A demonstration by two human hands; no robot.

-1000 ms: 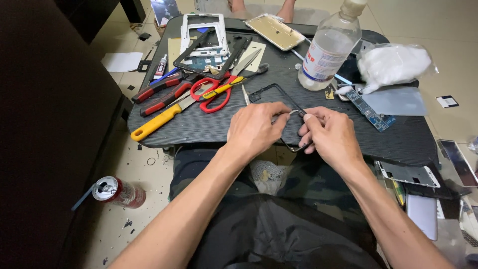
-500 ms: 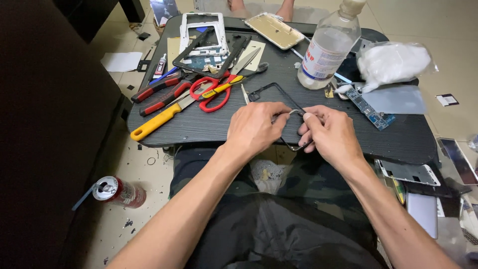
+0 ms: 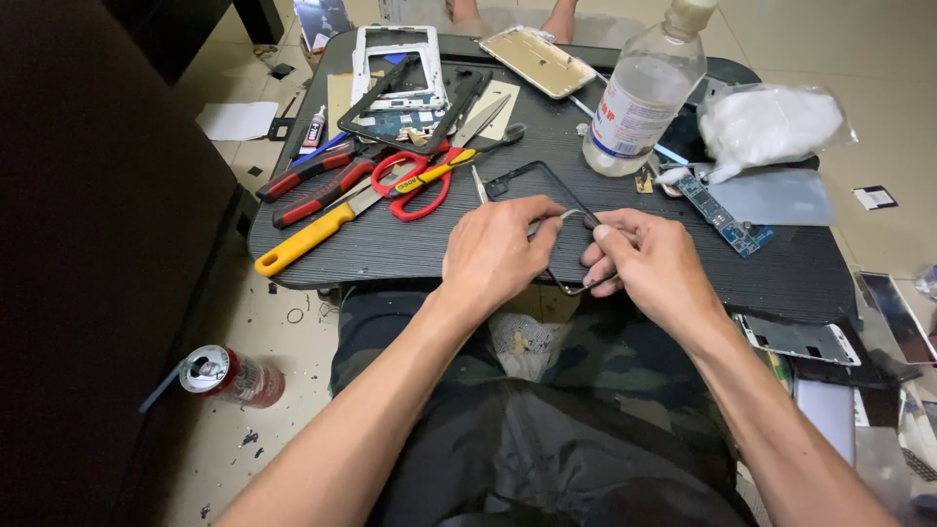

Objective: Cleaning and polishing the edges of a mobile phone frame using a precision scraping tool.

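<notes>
Where the floor shows at far left, an opened drinks can (image 3: 231,375) is seen lying on its side; on the black table (image 3: 410,249) a yellow-handled knife (image 3: 314,227) and red scissors (image 3: 415,182) are laid; the left hand (image 3: 498,252) is closed on a thin black phone frame (image 3: 532,181), the lower part of which is hidden under the hands; the right hand (image 3: 649,263) is pinched on the same frame, whatever lies between its fingertips being too small to identify; a clear plastic bottle (image 3: 644,93) is cut off at the top edge.
</notes>
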